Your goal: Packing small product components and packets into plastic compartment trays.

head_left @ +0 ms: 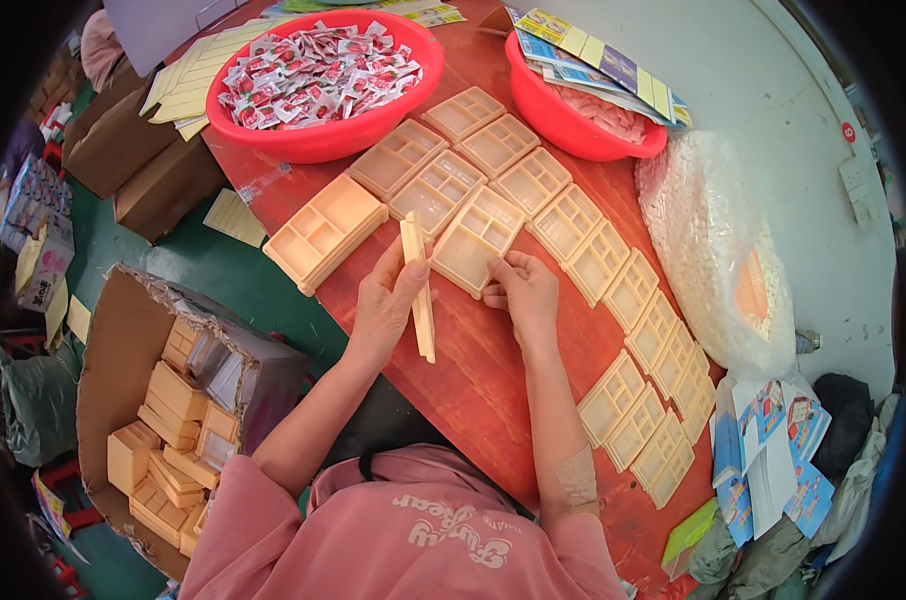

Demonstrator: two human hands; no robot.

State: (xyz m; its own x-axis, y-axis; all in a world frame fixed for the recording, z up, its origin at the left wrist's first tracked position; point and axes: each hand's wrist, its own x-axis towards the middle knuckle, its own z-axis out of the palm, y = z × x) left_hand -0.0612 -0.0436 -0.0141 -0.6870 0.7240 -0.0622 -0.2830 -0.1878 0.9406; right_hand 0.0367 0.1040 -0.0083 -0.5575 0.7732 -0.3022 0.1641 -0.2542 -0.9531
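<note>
Divided tray [419, 295], cream plastic, one: held on edge over the red table [483, 375] in the left hand [386, 305], thumb and fingers closed about it. Right hand [524, 298]: thumb and fingertips pinched on the near corner of a second tray [478, 242]. Just left, a tray stack [325, 232]. Beyond, red bowl [308, 147] of sachets [323, 75]. Lower left, cardboard box [113, 350] with more trays [173, 390].

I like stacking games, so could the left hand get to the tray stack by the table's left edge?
Probably yes: the tray stack sits close by, with nothing seeming to stand between. But the left hand holds a tray edge-on, so its grip would likely need freeing first.
</note>
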